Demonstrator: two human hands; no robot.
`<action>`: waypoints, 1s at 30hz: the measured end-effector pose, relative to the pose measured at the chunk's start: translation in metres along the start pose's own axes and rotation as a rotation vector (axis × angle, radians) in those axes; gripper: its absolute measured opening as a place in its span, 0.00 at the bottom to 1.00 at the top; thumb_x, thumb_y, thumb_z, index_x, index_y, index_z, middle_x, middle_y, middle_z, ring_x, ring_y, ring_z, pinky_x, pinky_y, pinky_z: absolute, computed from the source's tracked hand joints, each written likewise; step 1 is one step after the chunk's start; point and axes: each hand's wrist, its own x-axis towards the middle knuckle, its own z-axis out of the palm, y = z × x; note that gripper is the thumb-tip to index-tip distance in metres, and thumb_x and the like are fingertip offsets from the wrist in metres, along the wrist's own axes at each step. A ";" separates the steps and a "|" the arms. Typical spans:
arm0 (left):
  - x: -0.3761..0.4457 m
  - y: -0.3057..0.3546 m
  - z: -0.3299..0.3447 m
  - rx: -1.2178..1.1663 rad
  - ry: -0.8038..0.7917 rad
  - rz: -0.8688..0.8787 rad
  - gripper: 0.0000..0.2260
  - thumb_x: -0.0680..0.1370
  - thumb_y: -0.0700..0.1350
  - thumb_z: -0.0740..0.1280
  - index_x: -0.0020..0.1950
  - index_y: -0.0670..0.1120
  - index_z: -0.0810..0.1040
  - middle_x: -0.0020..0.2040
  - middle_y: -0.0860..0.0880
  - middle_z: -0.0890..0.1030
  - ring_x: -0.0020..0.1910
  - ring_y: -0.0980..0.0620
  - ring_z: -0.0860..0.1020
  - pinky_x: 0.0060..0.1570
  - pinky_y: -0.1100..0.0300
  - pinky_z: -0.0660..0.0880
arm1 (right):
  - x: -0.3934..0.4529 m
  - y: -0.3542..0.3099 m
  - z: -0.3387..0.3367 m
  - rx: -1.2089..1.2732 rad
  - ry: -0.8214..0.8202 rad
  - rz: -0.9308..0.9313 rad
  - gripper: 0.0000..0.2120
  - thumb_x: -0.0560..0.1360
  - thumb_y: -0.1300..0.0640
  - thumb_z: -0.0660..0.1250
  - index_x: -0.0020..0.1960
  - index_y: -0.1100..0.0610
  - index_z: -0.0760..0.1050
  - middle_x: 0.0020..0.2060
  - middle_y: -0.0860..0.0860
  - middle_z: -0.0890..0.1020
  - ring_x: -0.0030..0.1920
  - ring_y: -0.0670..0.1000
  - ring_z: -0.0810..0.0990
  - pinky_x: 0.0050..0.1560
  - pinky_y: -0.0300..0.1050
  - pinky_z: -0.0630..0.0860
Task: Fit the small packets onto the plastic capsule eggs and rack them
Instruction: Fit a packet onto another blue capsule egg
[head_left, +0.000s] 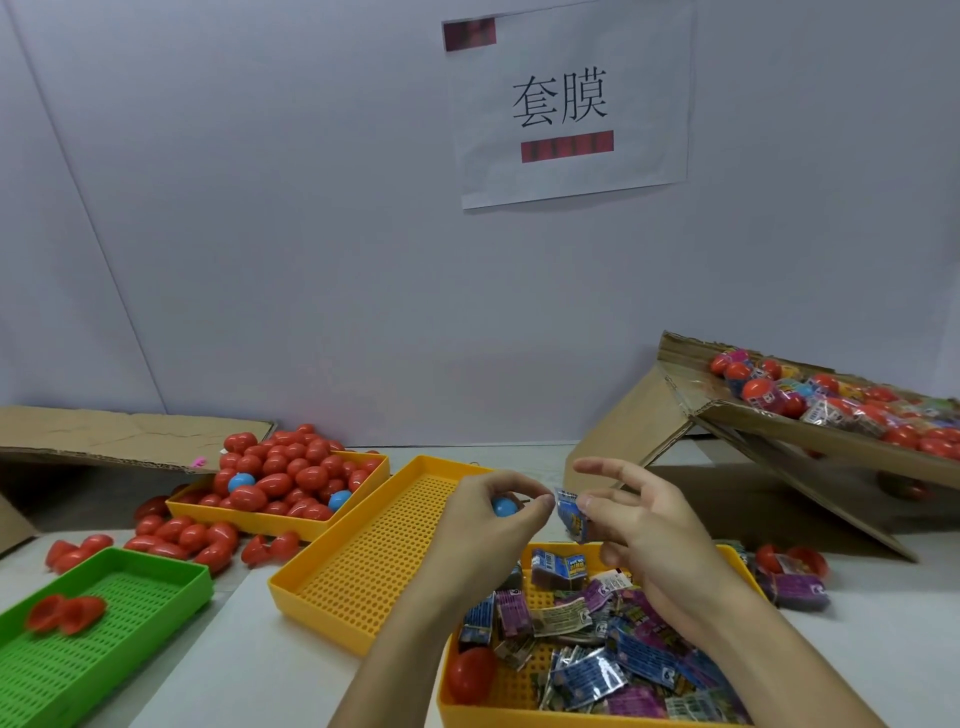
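The left hand (485, 512) curls round a blue capsule egg (505, 506), while the right hand (641, 525) pinches a small blue packet (571, 514) between thumb and forefinger, just beside the left fingers (540, 503). Below the right fingers (597, 470) sits a yellow tray of packets (740, 564) with one red egg (470, 675) in its corner. Under the left hand lies an empty yellow perforated tray (363, 566). Farther left of the fingers stand a yellow tray heaped with red eggs (249, 519) and a green tray (104, 623) on the bench (249, 613). To the right, a tilted cardboard rack (753, 415) holds wrapped eggs (769, 395).
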 end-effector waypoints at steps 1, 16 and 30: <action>0.000 0.001 0.000 -0.004 0.000 0.002 0.04 0.79 0.48 0.69 0.46 0.52 0.83 0.26 0.59 0.75 0.26 0.61 0.70 0.28 0.68 0.69 | 0.000 0.000 0.000 -0.002 0.000 0.004 0.14 0.77 0.64 0.68 0.59 0.50 0.77 0.43 0.56 0.86 0.38 0.51 0.83 0.29 0.40 0.71; -0.005 0.005 -0.004 0.000 -0.153 0.078 0.08 0.76 0.45 0.72 0.54 0.54 0.80 0.35 0.50 0.77 0.34 0.56 0.76 0.41 0.61 0.79 | -0.003 -0.003 -0.002 -0.120 0.037 -0.008 0.13 0.77 0.58 0.70 0.59 0.44 0.78 0.45 0.49 0.87 0.50 0.48 0.84 0.43 0.41 0.74; -0.005 0.003 -0.001 0.259 -0.084 0.179 0.04 0.78 0.46 0.70 0.47 0.56 0.82 0.37 0.48 0.79 0.34 0.53 0.77 0.37 0.57 0.79 | -0.002 0.001 -0.002 -0.281 -0.018 -0.078 0.13 0.78 0.58 0.68 0.58 0.43 0.77 0.41 0.44 0.87 0.43 0.37 0.83 0.42 0.33 0.72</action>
